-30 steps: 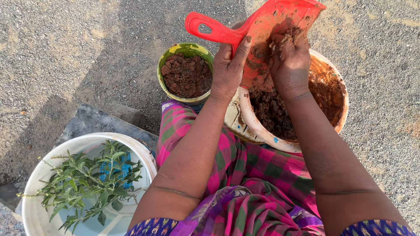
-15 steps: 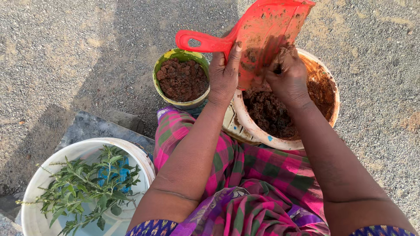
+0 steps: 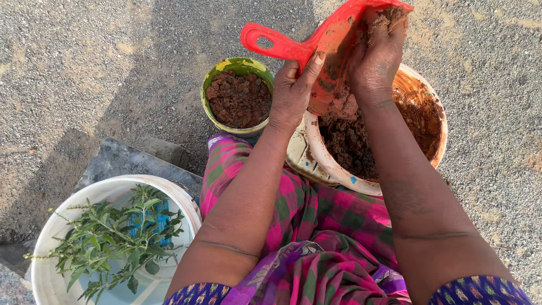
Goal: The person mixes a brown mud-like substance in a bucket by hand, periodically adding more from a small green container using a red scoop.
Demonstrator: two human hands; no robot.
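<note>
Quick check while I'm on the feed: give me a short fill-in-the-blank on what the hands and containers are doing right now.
1. The left hand grips the red dustpan near its ____.
2. The right hand presses on brown soil inside the ____.
3. The small green pot is filled with ____.
4. The white bucket at lower left holds a leafy green ____.

Missing words: handle; dustpan; soil; plant
</note>
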